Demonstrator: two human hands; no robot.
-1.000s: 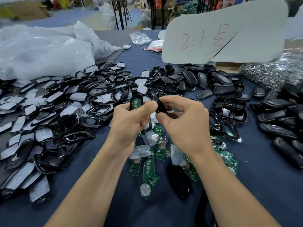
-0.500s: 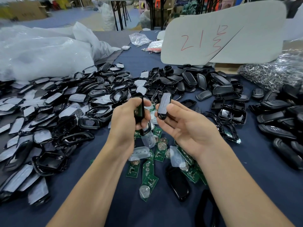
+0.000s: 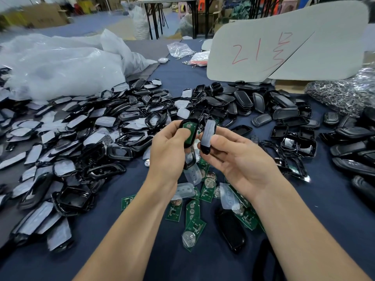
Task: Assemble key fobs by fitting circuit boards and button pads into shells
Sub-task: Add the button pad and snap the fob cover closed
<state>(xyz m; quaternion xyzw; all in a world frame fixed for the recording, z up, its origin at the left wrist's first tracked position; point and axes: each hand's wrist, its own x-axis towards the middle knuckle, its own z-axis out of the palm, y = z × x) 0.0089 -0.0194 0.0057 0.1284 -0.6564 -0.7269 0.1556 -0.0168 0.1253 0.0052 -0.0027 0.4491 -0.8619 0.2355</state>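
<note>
Black shell half (image 3: 189, 132) with a green circuit board (image 3: 190, 129) seated inside, upright in my left grip (image 3: 168, 153). Second shell half (image 3: 208, 136), greyish face, just beside it in my right grip (image 3: 241, 161). Loose boards (image 3: 194, 218) and clear button pads (image 3: 185, 190) lie flat on the table (image 3: 113, 230) below.

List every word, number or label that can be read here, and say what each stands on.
"21": red handwriting on the grey board leaning at the far side of the table. A red handwritten character follows it, which I cannot make out for certain.
Circuit boards: any print is too small to read.
Cardboard boxes in the background: too blurred to read.
</note>
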